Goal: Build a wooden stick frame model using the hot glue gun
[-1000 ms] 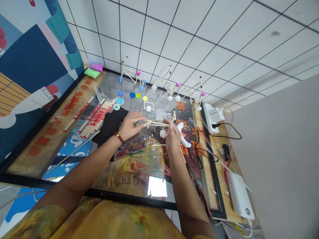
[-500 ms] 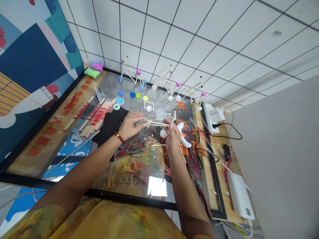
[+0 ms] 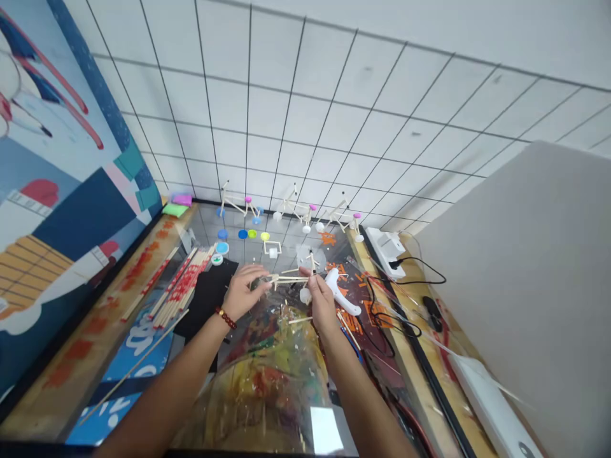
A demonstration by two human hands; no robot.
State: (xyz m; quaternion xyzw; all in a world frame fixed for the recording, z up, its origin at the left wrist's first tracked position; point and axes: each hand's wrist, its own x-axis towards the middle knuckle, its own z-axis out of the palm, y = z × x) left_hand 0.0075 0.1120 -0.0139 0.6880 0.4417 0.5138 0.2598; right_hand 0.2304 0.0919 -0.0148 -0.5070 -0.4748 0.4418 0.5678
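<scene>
Over the glass tabletop, both hands hold a small model bicycle frame [image 3: 289, 278] made of thin wooden sticks. My left hand [image 3: 244, 294], with a beaded bracelet at the wrist, pinches its left end between thumb and fingers. My right hand [image 3: 321, 300] grips the other end, where a dark-tipped stick rises. Beside the right fingers is a white round cap [image 3: 305, 296]; whether it is joined to the frame I cannot tell. A white glue gun [image 3: 341, 294] lies just right of that hand. Below the frame rests a loose stick [image 3: 300, 320].
Several finished stick bicycles [image 3: 296, 207] with pink seats line the back edge. Coloured caps [image 3: 243, 234] and a small square stick frame [image 3: 272, 249] sit before them. Red-wrapped chopsticks [image 3: 184, 286] lie left, near black sheets [image 3: 205, 296]. A power strip [image 3: 386, 253] and cables are right.
The camera view has tilted up, so the table appears lower. Both hands keep their hold on the stick frame, with little visible change in grip.
</scene>
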